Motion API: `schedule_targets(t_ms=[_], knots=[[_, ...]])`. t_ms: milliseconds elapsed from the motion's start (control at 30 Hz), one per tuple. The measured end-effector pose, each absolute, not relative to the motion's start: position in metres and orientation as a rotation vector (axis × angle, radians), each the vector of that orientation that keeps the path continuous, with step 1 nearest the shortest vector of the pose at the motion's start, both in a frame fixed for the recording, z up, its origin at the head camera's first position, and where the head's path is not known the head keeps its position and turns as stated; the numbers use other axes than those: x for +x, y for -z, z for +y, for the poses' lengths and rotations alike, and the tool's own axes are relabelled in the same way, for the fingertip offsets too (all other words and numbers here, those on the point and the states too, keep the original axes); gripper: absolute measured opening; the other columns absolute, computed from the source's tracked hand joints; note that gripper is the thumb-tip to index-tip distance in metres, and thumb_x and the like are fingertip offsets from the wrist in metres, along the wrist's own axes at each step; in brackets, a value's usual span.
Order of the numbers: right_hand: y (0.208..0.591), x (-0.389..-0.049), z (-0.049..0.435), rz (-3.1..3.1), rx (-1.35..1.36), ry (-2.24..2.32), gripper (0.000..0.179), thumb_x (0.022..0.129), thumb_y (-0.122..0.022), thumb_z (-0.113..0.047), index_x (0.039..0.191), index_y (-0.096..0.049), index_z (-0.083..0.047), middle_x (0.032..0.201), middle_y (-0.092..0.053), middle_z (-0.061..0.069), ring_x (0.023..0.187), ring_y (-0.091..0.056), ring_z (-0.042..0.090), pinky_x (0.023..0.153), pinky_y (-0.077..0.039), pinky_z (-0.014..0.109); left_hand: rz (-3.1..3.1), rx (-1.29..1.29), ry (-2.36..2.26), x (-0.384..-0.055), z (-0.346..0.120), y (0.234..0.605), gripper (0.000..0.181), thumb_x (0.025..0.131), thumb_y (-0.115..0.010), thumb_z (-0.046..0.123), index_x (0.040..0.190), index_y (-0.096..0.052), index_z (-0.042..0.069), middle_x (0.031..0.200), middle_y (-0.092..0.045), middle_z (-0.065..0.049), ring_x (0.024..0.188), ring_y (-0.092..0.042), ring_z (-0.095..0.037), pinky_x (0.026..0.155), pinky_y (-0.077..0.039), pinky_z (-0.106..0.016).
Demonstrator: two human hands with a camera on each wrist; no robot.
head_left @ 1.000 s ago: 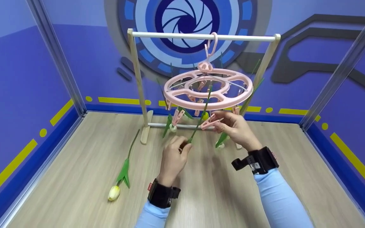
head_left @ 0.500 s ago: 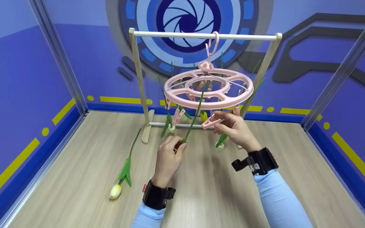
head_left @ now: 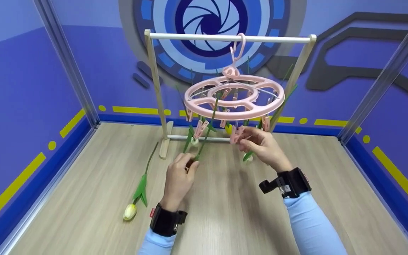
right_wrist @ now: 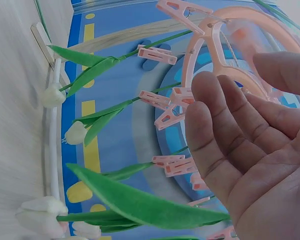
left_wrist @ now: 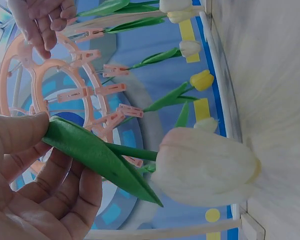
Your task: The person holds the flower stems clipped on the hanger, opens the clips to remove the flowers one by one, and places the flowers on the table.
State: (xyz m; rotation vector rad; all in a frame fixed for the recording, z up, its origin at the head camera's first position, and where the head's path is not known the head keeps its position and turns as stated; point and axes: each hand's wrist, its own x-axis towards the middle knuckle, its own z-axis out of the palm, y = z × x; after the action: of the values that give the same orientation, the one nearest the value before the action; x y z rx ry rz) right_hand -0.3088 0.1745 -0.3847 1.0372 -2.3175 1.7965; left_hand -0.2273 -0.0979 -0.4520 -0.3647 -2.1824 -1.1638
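My left hand (head_left: 180,177) pinches a white tulip (left_wrist: 205,167) near its green leaf, the bloom pointing down below my fingers and the stem rising above them. My right hand (head_left: 266,147) grasps nothing, thumb and fingers apart; a pink clip (head_left: 236,136) hangs just beside its fingertips, under the round hanger (head_left: 239,115). Left of my left hand, a pale-yellow tulip (head_left: 130,211) lies on the table (head_left: 94,184).

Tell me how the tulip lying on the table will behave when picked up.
The lying tulip is probably springy rather than floppy: the stem of the held tulip rises from the left hand without drooping. Gripped by its thin stem, it may feel bloom-heavy, as the bloom is far bulkier. Its splayed leaves should discourage rolling.
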Motion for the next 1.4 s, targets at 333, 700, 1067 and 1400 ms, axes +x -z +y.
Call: schedule_targets(t_ms=[333,700,1067,1400], knots=[[0.404,-0.293,0.176,-2.277,0.982,-1.524,0.032,0.099,-0.063,0.003,0.131,-0.063,0.008,0.108,-0.072,0.021,0.091,-0.069,0.012,0.078,-0.056,0.02,-2.199,-0.303,1.09,-0.222,-0.113,0.453,0.006,0.096,-0.073,0.008,0.099,-0.072,0.003,0.092,-0.066,-0.009,0.08,-0.064,-0.019,0.068,-0.055,-0.037],[0.422,-0.272,0.176,-2.159,0.919,-1.261,0.026,0.093,-0.07,0.006,0.119,-0.069,0.005,0.112,-0.067,0.015,0.101,-0.065,0.016,0.082,-0.056,0.023,-2.203,-0.232,1.045,-0.215,-0.13,0.454,0.009,0.096,-0.073,0.009,0.102,-0.073,0.002,0.094,-0.067,-0.01,0.079,-0.065,-0.021,0.069,-0.055,-0.041],[0.448,-0.252,0.177,-2.212,0.751,-1.041,0.037,0.093,-0.074,-0.002,0.128,-0.065,0.005,0.124,-0.066,0.016,0.109,-0.065,0.032,0.091,-0.053,0.034,-2.215,-0.203,1.008,-0.214,-0.141,0.458,0.01,0.097,-0.072,0.01,0.103,-0.072,0.001,0.094,-0.066,-0.01,0.078,-0.064,-0.02,0.066,-0.054,-0.035],[0.469,-0.247,0.165,-2.212,0.734,-1.018,0.04,0.092,-0.075,-0.002,0.13,-0.064,0.006,0.123,-0.064,0.017,0.109,-0.065,0.031,0.086,-0.055,0.046,-2.228,-0.165,1.04,-0.214,-0.149,0.462,0.009,0.098,-0.071,0.008,0.104,-0.072,0.001,0.09,-0.066,-0.008,0.076,-0.064,-0.019,0.064,-0.052,-0.031]])
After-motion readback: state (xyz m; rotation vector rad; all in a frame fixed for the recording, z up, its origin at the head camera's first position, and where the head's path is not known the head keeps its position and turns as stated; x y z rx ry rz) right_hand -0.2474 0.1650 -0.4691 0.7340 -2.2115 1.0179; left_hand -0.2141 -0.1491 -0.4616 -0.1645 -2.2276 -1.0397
